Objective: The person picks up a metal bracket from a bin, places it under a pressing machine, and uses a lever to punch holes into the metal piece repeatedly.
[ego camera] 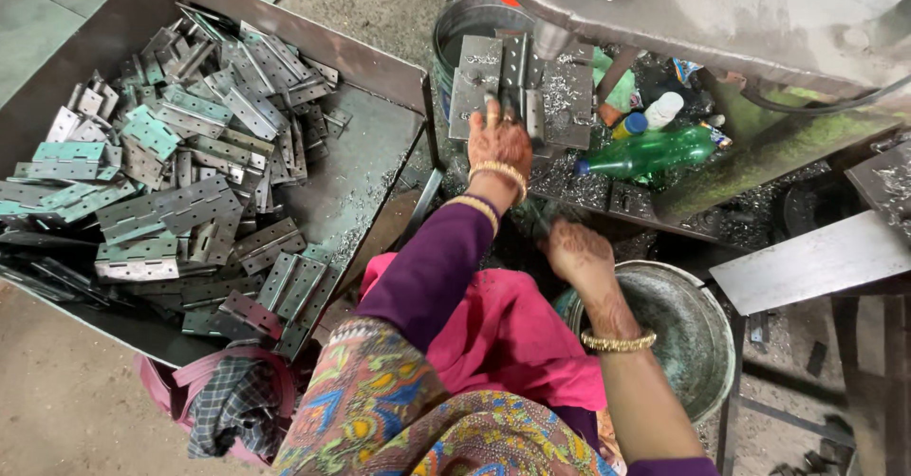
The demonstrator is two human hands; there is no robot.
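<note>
A metal tray [375,144] at the left holds a heap of grey hinges [180,163]. The left hand [498,142] rests on a hinge [508,92] on the drill fixture under the machine, fingers pressed flat on it. The right hand [574,251] hangs loosely curled above a round metal basin [697,343]; what its fingers hold cannot be told. A green bottle [650,153] lies further right.
</note>
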